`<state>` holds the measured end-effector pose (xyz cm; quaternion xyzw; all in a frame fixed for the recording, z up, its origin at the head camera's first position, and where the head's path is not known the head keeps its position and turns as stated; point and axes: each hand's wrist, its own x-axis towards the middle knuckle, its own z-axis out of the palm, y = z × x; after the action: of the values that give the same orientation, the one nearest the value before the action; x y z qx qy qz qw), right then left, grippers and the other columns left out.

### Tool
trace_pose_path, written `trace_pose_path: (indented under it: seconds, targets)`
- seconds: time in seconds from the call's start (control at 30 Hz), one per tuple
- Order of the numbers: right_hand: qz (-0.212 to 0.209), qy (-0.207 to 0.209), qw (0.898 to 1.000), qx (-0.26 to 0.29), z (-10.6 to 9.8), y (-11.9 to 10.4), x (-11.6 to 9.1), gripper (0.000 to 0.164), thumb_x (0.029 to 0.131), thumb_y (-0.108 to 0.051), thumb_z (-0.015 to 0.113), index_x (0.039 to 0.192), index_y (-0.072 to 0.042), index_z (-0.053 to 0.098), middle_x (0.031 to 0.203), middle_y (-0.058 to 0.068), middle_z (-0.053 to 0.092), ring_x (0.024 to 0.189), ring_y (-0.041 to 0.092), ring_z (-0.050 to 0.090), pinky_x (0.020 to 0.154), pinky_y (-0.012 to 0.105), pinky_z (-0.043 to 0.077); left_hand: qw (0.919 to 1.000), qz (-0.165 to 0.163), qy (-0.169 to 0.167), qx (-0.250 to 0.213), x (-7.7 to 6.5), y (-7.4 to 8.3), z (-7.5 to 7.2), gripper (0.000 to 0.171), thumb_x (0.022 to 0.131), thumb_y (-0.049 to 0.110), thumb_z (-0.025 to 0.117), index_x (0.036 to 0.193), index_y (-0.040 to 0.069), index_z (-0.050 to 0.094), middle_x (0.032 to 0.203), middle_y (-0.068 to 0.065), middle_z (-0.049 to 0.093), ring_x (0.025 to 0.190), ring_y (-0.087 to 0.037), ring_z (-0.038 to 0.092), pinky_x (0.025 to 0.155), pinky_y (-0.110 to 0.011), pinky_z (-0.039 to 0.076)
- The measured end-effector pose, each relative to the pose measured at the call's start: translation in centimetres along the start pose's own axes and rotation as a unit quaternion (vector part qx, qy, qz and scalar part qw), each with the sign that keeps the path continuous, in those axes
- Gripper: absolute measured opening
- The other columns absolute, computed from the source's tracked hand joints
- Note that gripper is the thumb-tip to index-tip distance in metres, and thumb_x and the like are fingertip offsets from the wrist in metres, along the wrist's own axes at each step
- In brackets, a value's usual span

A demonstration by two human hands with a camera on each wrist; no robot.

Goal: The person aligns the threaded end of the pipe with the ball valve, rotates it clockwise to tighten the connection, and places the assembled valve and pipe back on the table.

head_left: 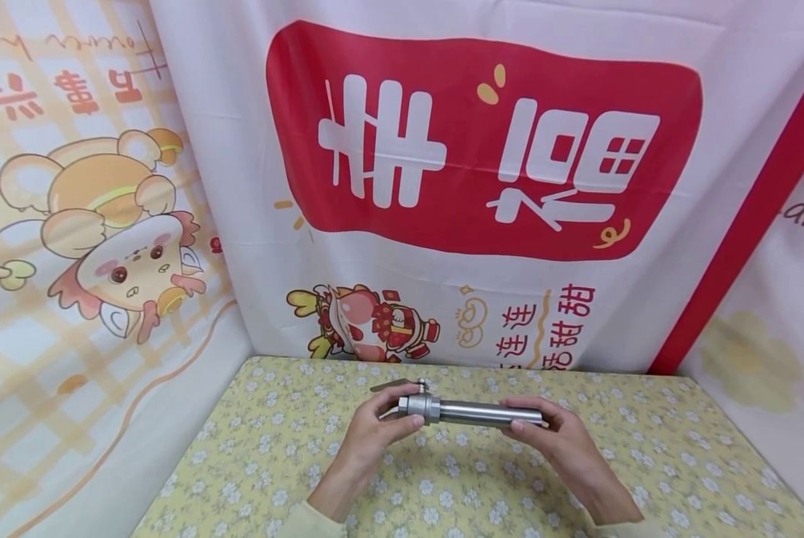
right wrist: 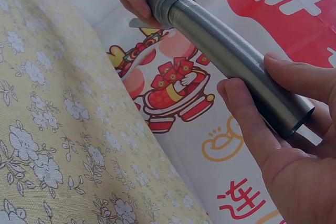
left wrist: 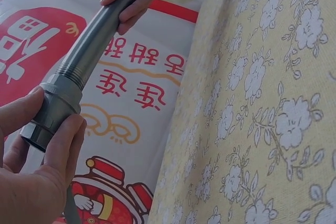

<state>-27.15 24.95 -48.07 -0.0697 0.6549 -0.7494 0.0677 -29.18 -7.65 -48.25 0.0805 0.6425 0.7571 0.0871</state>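
A silver ball valve (head_left: 424,408) with a flat lever handle (head_left: 391,385) is held above the table by my left hand (head_left: 377,427), fingers and thumb around its body. A smooth metal pipe (head_left: 483,414) runs from the valve to the right, and its threaded end sits in the valve's hex socket; a few threads (left wrist: 70,72) show outside it in the left wrist view. My right hand (head_left: 551,433) grips the pipe near its free end, thumb on one side and fingers on the other. The pipe's hollow open end (right wrist: 299,127) shows in the right wrist view.
Beneath both hands lies a table with a yellow floral cloth (head_left: 442,486). A white printed curtain (head_left: 429,284) with a red panel hangs behind the table. Another printed curtain (head_left: 106,299) stands at the left, and a pale one (head_left: 758,359) at the right.
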Motion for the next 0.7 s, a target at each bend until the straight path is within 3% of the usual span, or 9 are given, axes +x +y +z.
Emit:
trace_pose_path:
  seconds: [0.7]
  targets:
    - [0.022,0.070,0.997,0.002,0.53,-0.22,0.19,0.035,0.103,-0.013,0.077,0.134,0.000,0.072,0.126,0.007,0.072,0.114,0.022,0.077,0.103,0.041,0.064,0.9999,0.008,-0.008,-0.005,-0.02,-0.22,0.22,0.054,0.093,0.013,0.087,0.143,0.009,0.070,0.148,-0.017,0.060,0.130,-0.029,0.070,0.099,-0.032,0.063]
